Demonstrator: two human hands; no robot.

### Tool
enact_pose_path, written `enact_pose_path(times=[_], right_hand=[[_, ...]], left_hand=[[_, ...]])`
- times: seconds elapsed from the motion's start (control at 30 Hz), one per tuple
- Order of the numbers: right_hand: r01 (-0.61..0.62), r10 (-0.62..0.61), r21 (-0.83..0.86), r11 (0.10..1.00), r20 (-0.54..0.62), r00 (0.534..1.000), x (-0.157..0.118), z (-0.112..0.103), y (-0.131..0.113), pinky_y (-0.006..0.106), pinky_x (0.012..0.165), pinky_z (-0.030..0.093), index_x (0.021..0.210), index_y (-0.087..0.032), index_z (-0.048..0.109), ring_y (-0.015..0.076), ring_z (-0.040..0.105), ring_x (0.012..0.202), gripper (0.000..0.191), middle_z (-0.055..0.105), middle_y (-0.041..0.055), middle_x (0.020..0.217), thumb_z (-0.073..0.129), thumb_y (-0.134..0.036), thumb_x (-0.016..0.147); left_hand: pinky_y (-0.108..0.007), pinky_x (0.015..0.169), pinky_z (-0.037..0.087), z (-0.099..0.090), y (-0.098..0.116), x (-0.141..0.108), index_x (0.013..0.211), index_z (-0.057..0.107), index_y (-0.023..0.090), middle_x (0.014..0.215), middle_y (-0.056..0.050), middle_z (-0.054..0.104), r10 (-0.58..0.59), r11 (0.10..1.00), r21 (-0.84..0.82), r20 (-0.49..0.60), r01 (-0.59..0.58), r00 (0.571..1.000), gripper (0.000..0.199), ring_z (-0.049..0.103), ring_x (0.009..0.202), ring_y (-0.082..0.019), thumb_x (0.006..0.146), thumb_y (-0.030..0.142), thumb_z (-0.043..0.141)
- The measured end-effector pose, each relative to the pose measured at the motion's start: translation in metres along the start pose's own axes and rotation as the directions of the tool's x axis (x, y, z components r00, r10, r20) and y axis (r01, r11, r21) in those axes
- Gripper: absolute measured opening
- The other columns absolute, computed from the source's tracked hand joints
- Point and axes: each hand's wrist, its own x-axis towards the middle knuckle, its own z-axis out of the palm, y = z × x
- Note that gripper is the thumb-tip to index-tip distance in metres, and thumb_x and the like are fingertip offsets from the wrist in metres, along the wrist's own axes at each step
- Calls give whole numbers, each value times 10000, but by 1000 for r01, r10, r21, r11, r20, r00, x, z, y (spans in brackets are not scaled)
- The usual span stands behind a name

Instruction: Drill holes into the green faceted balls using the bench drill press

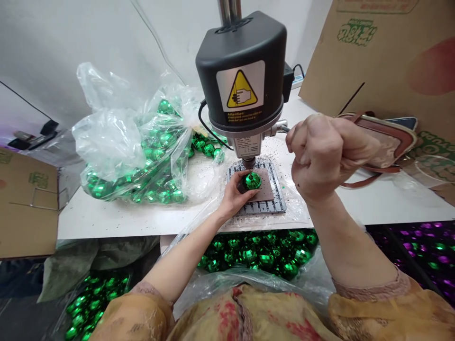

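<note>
A shiny green faceted ball point(253, 180) sits on a small board point(267, 189) over the slotted metal base plate point(279, 201) of a drill press point(245, 76). My left hand point(236, 192) grips the ball from its left side, thumb in front and fingers behind. Just over the ball's top is the drill chuck point(249, 163); whether the bit is inside the ball I cannot tell. My right hand point(320, 151) is closed in a fist around the drill press lever point(284, 128), to the right of the machine head.
Clear plastic bags point(106, 137) with many green balls point(159, 142) lie at the left of the white table point(113, 222). More green balls point(263, 253) fill a bag below the front edge. A brown bag point(387, 142) and cardboard box point(384, 61) stand at right. Dark shavings surround the base.
</note>
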Motion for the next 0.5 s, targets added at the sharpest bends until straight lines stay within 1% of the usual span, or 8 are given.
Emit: enact_pose_path(times=[0.2, 0.3, 0.37, 0.5], right_hand=[[131, -130, 38, 991, -26, 991, -7, -2, 13, 304, 449, 145, 513, -156, 154, 48, 201, 401, 608, 171, -45, 462, 610, -283, 894], [168, -168, 53, 984, -15, 986, -10, -4, 15, 288, 444, 180, 533, -153, 141, 40, 214, 405, 597, 181, -48, 463, 608, -252, 892], [172, -172, 54, 984, -9, 985, -12, -5, 15, 283, 446, 210, 542, -156, 137, 42, 231, 408, 591, 194, -49, 460, 606, -245, 890], [205, -206, 59, 977, 2, 979, -19, -10, 19, 291, 428, 218, 549, -165, 123, 53, 224, 395, 565, 208, -53, 448, 583, -208, 874]], left_hand=[[-472, 1071, 520, 1, 0, 0, 1227, 580, 197, 1283, -128, 671, -6, 1000, -19, -14, 6, 1000, 626, 630, 1247, -299, 738, 465, 864], [-462, 1062, 526, 1, -1, 1, 1229, 579, 194, 1272, -127, 674, 4, 1000, -28, -13, -5, 1000, 629, 638, 1230, -289, 741, 475, 859], [-460, 1060, 526, 2, -1, 1, 1231, 578, 190, 1273, -130, 671, 7, 999, -37, -15, -8, 1000, 630, 640, 1223, -286, 744, 478, 856], [-465, 1066, 525, 2, -1, 0, 1247, 568, 195, 1298, -129, 662, -3, 999, -43, -8, 3, 1000, 639, 634, 1238, -290, 750, 479, 852]])
